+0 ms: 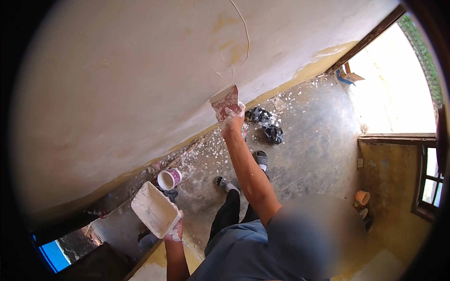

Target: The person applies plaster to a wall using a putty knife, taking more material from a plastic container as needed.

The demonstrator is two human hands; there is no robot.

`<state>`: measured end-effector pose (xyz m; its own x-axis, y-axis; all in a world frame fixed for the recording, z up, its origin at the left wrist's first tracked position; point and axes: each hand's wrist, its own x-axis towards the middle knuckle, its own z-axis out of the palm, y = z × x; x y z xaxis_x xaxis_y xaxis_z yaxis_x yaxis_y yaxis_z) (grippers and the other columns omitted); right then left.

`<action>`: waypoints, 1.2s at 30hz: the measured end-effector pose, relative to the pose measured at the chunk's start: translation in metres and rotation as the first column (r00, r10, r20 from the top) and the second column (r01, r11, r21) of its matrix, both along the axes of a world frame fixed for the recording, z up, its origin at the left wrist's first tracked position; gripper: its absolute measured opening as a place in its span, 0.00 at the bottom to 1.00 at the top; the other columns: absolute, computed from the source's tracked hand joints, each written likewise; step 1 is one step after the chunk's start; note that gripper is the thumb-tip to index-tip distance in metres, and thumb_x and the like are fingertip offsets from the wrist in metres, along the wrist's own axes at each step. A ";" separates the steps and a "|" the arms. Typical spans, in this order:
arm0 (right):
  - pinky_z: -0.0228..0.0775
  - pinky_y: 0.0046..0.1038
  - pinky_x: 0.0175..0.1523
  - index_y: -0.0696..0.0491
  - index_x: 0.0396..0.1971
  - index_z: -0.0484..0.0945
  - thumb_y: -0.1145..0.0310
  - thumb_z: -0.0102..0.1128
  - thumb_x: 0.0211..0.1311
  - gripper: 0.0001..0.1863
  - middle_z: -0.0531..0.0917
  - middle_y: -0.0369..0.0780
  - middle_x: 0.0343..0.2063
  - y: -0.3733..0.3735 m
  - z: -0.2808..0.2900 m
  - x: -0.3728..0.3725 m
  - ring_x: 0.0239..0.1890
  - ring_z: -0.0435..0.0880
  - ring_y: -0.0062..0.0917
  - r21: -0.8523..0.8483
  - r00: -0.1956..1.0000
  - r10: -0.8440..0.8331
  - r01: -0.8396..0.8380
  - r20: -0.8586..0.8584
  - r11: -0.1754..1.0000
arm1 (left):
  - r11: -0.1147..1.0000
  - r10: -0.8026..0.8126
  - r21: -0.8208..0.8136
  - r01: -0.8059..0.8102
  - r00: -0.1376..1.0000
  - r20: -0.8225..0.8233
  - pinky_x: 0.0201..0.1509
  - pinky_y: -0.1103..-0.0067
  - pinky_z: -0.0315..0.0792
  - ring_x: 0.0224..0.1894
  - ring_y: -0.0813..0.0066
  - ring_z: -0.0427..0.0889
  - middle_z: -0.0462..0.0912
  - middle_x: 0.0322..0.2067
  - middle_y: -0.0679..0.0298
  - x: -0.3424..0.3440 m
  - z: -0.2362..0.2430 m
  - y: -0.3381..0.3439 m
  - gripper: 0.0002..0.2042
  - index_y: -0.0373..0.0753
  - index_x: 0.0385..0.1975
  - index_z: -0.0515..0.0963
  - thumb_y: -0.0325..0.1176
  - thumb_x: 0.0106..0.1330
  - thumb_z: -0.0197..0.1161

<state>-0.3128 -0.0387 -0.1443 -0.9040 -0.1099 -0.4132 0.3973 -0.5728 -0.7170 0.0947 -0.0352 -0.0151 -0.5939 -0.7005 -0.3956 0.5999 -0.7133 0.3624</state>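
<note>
My right hand [233, 118] is closed round a wide reddish putty knife [226, 104] caked with white filler. The blade's far edge meets the pale plastered wall [140, 79], just below a thin curved ridge of filler [246, 35]. At the lower left, my left hand [175, 229] grips one end of a white rectangular tub [157, 210], tilted so its inside shows. Filler coats the tub's walls and bottom. Smears of white cover the fingers of both hands.
White crumbs litter the concrete floor [309, 136] along the wall. Black plastic bags [273, 134] lie near my feet. Beside the tub is a white and purple bucket [169, 179]. A cardboard box [349, 76] sits by the bright doorway, and an orange pot [362, 197] at right.
</note>
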 end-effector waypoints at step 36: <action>0.78 0.44 0.44 0.55 0.37 0.75 0.71 0.54 0.60 0.07 0.78 0.41 0.33 0.030 -0.034 -0.058 0.35 0.80 0.36 -0.277 0.949 0.122 -0.039 0.289 0.960 | 0.987 0.121 -0.103 -0.125 0.992 -0.044 0.57 0.49 0.69 0.60 0.47 0.69 0.62 0.66 0.50 0.020 0.010 0.001 0.34 0.44 0.69 0.56 0.56 0.67 0.52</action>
